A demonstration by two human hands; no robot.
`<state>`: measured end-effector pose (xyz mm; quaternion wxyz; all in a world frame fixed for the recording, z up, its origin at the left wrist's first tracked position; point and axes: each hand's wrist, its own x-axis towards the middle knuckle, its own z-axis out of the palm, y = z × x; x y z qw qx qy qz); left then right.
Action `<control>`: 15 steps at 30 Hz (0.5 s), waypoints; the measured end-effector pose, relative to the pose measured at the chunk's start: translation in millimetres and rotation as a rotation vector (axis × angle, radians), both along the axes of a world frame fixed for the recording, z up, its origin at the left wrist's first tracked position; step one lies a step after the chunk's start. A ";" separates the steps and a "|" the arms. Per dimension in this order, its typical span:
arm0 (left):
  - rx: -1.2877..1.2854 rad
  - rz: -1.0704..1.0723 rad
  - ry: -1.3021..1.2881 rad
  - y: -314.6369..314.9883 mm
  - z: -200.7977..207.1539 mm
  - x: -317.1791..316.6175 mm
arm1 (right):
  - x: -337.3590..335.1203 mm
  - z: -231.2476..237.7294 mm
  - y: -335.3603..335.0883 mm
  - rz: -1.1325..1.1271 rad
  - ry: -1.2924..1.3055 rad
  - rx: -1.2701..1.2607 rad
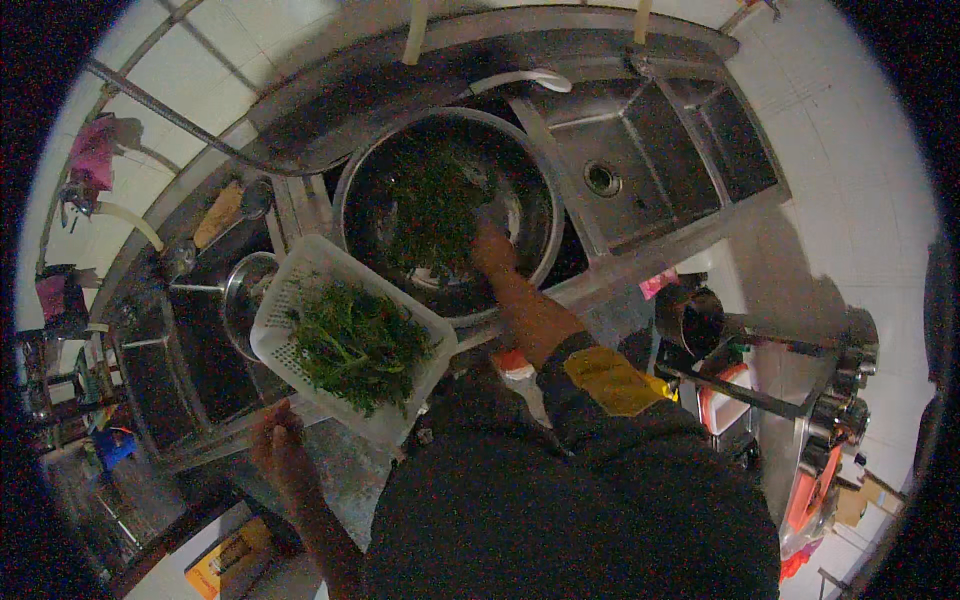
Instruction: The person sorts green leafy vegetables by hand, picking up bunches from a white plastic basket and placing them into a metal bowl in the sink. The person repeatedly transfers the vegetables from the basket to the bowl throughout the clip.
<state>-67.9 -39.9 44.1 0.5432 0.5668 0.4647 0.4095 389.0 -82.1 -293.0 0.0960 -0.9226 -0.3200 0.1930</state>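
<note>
Inside a large round metal basin (350,215) lies a dark mass of leafy greens (430,200). My right hand (490,248) reaches into the basin at the right edge of these greens; its fingers are lost in the dark, so their grip is unclear. A white perforated plastic basket (275,335) holds more leafy greens (355,345) and sits tilted at the basin's near left. Just off the basket's lower left side is my left hand (277,440), its fingers drawn together with nothing visible in them.
A steel sink (640,190) with a drain lies right of the basin. On the left, another sink (190,340) contains a round metal lid or pan (245,300). A white hose end (540,80) rests behind the basin. Metal pots (690,320) stand on a rack at right.
</note>
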 end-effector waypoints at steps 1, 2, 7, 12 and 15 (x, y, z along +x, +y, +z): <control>-0.021 -0.018 0.000 -3.6 1.3 -1.2 | -2.3 -12.4 3.0 -0.035 -0.001 -0.019; -0.042 -0.037 0.001 -6.2 4.0 -3.2 | -1.7 -19.9 4.6 -0.132 0.113 -0.127; -0.108 0.090 -0.030 -14.5 7.9 1.9 | 24.6 7.8 -33.5 0.318 -0.134 -0.027; -0.191 -0.073 -0.186 -1.7 -0.2 19.0 | 17.4 97.2 -71.4 -0.567 0.932 0.552; -0.159 -0.063 -0.241 -0.1 -4.5 37.5 | -14.2 168.5 -78.1 -0.475 1.004 0.797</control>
